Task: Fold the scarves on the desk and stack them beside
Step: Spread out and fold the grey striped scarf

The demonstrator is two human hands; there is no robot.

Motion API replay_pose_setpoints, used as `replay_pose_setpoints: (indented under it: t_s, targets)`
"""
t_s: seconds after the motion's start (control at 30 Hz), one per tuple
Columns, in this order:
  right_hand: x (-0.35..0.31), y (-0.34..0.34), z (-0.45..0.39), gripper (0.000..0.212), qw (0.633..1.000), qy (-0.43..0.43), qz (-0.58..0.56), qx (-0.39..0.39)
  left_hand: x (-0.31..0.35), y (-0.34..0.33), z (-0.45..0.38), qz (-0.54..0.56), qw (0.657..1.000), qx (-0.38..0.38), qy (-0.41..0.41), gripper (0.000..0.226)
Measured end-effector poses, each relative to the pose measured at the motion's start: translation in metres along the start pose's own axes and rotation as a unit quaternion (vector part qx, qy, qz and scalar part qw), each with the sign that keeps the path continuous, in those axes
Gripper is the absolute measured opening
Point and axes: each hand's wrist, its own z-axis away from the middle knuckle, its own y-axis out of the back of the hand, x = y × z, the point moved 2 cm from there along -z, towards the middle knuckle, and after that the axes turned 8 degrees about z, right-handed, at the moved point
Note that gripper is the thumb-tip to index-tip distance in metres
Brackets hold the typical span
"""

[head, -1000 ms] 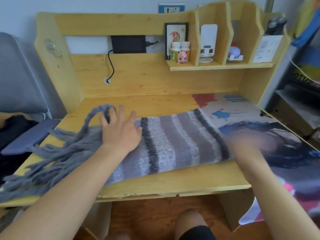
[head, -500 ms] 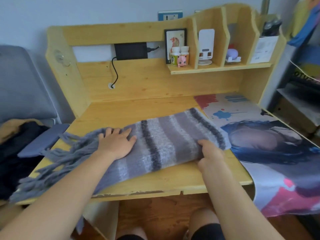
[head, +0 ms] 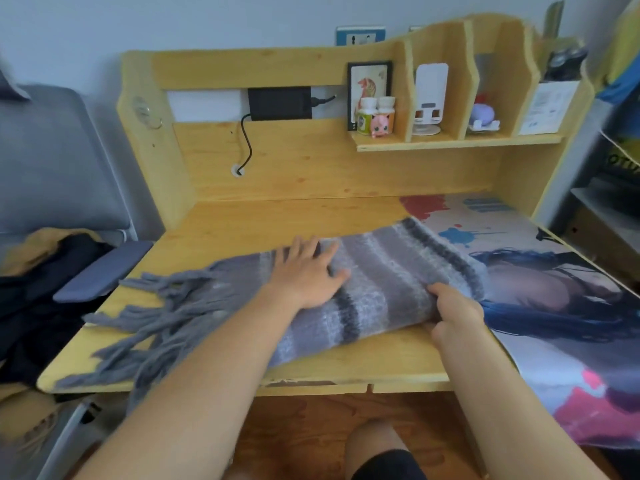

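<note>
Sliding across the striped grey scarf point(head: 381, 289) toward frame centre: left hand point(head: 308, 275), flat, now past the fringe point(head: 166, 313) it was pressing earlier. Curling round the scarf's lower-right edge and gripping it: right hand point(head: 453, 315), a blur beside that end a second ago.

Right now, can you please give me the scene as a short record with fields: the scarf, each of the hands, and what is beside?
scarf: grey striped scarf lies across the wooden desk, fringe to the left
left hand: flat on the scarf, fingers spread
right hand: grips the scarf's near right edge
beside: printed mat on the desk's right part; the scarf's right end overlaps it
stack: no folded scarves visible
</note>
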Motion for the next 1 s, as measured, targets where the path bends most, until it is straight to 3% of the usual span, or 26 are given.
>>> replay_pose_setpoints:
  t_s: [0.07, 0.17, 0.27, 0.37, 0.43, 0.5, 0.57, 0.67, 0.87, 0.93, 1.0]
  targets:
    - [-0.004, 0.007, -0.005, 0.057, 1.0, 0.001, -0.026, -0.001, -0.006, -0.022, -0.007, -0.009, 0.995, -0.062, 0.074, 0.083]
    - [-0.003, 0.0, -0.007, 0.058, 0.997, 0.019, -0.053, -0.045, 0.019, -0.027, 0.002, -0.058, 0.985, -0.093, 0.136, 0.089]
    - [0.017, -0.032, 0.011, 0.051, 0.988, 0.053, 0.056, -0.132, 0.045, -0.018, 0.011, -0.091, 0.975, -0.102, 0.176, 0.1]
    - [0.01, -0.045, 0.003, 0.058, 0.963, 0.112, 0.205, -0.131, 0.033, 0.002, 0.01, -0.106, 0.983, -0.085, 0.127, 0.105]
    - [-0.013, -0.037, -0.007, 0.039, 0.947, 0.041, 0.261, -0.181, 0.008, 0.021, 0.011, -0.058, 0.99, -0.073, 0.109, 0.091]
    - [-0.026, -0.027, -0.015, 0.022, 0.928, -0.022, 0.302, -0.215, -0.022, 0.03, 0.013, 0.053, 0.982, -0.073, 0.164, 0.091]
    - [-0.026, -0.027, -0.017, 0.017, 0.914, -0.038, 0.326, -0.239, -0.04, 0.024, 0.02, 0.21, 0.95, -0.088, 0.214, 0.1]
    - [-0.024, -0.034, -0.014, 0.017, 0.902, -0.037, 0.333, -0.272, -0.036, 0.008, 0.019, 0.445, 0.867, -0.075, 0.214, 0.11]
    - [-0.036, -0.02, -0.029, 0.041, 0.865, -0.029, 0.341, -0.367, -0.043, -0.002, 0.017, 0.548, 0.806, -0.093, 0.204, 0.107]
    - [-0.035, -0.021, -0.036, 0.045, 0.86, -0.014, 0.363, -0.359, -0.048, 0.0, 0.02, 0.592, 0.774, -0.105, 0.196, 0.095]
    - [-0.033, -0.026, -0.04, 0.047, 0.863, -0.01, 0.357, -0.358, -0.049, 0.003, 0.021, 0.63, 0.745, -0.117, 0.183, 0.067]
